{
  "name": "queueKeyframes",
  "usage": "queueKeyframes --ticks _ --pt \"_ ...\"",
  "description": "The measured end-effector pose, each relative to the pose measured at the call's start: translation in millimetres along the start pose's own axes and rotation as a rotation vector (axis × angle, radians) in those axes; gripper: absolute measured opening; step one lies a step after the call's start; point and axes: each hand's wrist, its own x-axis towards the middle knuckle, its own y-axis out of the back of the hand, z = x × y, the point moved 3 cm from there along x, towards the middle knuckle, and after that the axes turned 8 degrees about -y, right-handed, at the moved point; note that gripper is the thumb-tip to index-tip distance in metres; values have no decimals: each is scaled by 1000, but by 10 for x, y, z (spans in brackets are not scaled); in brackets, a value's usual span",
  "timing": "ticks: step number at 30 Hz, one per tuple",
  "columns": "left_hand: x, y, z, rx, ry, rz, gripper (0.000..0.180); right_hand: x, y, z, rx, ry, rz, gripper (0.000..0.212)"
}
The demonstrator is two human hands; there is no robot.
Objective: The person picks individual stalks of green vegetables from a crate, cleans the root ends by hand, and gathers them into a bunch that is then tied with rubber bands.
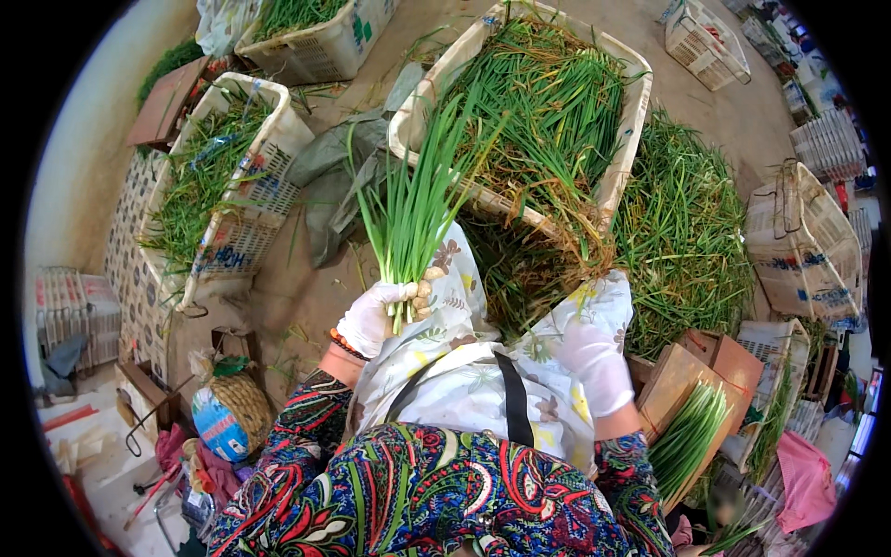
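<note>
My left hand [368,320], in a white glove, is closed around the lower stalks of a bunch of green chives [406,227]. The leaves point up and away from me, and the trimmed ends show just below the fist. My right hand [597,362], also gloved, hovers over or rests on the right side of my patterned apron [469,390]; motion blurs its fingers. Ahead of it, a white plastic crate [639,116] is heaped with loose chives [548,102], some with brown, withered leaves hanging over the near edge.
A large pile of green leaves [687,223] lies right of the crate. Trimmed chives [691,432] fill a wooden box [664,390] by my right elbow. Another crate of greens [251,200] stands on the left, beside a grey cloth [339,172]. A woven basket [243,404] sits near my left elbow.
</note>
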Motion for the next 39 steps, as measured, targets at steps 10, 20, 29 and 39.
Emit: queueKeyframes --ticks 10,20,29,39 --pt "112 -231 -264 187 101 24 31 612 154 -1216 1564 122 -217 26" --pt "356 -298 -360 10 -45 320 18 219 303 -958 545 503 736 34" --pt "503 -81 122 -535 -63 -115 30 334 781 254 568 -84 781 45" --pt "423 -120 -61 -333 -16 53 25 968 961 1 1175 -119 519 28"
